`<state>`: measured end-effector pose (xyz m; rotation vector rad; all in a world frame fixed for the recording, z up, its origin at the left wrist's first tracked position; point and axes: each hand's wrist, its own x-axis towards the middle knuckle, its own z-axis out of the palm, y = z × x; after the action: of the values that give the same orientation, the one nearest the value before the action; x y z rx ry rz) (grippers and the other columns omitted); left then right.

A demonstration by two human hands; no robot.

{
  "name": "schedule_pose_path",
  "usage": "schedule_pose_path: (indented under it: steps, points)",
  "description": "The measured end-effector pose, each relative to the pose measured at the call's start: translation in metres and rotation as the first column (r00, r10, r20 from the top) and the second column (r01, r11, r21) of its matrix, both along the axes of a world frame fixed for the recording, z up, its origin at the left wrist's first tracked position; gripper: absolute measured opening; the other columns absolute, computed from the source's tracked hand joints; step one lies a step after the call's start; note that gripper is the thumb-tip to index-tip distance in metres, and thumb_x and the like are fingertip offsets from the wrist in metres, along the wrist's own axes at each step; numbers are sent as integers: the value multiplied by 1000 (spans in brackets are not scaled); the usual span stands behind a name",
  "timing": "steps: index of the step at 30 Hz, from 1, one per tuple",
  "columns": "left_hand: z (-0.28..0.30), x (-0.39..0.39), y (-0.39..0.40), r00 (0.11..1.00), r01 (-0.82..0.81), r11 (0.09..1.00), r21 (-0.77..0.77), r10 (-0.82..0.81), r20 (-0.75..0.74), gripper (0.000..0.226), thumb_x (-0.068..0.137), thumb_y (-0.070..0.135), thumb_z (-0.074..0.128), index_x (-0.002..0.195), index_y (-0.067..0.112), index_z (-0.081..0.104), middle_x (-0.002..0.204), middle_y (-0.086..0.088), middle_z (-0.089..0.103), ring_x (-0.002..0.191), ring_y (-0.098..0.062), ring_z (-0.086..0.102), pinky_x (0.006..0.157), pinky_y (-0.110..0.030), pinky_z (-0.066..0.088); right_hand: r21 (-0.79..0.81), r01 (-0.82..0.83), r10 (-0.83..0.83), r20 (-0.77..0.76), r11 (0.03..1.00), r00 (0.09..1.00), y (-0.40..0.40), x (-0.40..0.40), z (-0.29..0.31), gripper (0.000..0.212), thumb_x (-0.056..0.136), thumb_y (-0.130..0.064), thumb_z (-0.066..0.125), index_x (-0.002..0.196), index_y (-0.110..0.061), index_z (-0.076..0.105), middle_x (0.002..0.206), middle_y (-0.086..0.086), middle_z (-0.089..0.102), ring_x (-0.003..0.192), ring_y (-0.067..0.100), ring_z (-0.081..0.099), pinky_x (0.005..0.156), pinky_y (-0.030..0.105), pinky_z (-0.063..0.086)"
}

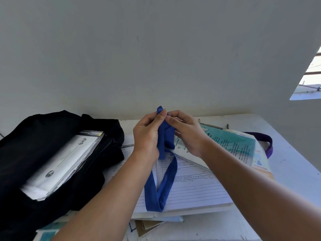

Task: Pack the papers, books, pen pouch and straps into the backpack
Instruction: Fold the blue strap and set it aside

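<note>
Both hands, left (146,136) and right (186,133), pinch the blue strap (165,173) up over the papers (191,188), folding it, and next it should go into the backpack (57,122).

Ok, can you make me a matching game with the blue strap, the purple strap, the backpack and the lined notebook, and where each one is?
Things:
1. blue strap
2. purple strap
3. black backpack
4. lined notebook

Places or states:
A. lies open under the hanging loop
B. pinched by the left hand and the right hand
C. holds white papers
D. peeks out behind the teal book

Pairs: 1-B, 2-D, 3-C, 4-A
</note>
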<state>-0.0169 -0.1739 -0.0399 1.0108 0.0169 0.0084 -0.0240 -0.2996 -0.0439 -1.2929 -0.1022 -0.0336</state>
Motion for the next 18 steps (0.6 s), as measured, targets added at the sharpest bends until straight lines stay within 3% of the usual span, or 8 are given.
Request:
schedule_pose_path:
  steps: [5,9,12,15,18]
  points:
    - [1,1,-6,1000,4,1000,13,-4,7,6,84,7,80,89,7,77,88,-10,76,80,-20,73,73,-36,62,50,-27,27,-2,998,1000,-7,-2,-2,20,101,-11,65,120,-7,66,103,4,75,94,14,69,84,30,52]
    - [-1,2,-6,999,-38,997,72,37,22,15,82,9,82,97,10,79,95,-10,77,86,-22,74,78,-39,62,25,-72,72,-8,997,997,-9,-4,-1,35,93,-1,73,126,-2,61,109,12,75,95,22,73,80,30,58]
    - [3,1,-4,999,-33,999,44,31,25,44,81,7,83,123,18,72,102,-8,78,94,-24,76,83,-43,63,38,-48,48,13,998,999,-10,-2,1,37,88,1,77,118,-7,58,101,14,78,90,25,74,79,33,60]
    - [4,5,0,1000,26,1000,-5,-26,3,84,81,5,83,153,19,42,99,-3,79,97,-24,76,81,-44,63,53,-19,17,25,998,1000,-12,0,3,43,87,4,77,120,-9,52,97,14,78,85,24,75,75,32,60]
    - [3,10,5,996,93,996,12,-93,5,79,82,2,80,152,13,44,104,0,79,98,-18,76,73,-31,61,66,17,-20,39,998,999,-14,3,5,42,89,3,76,121,-11,53,100,18,77,87,25,74,78,34,59]
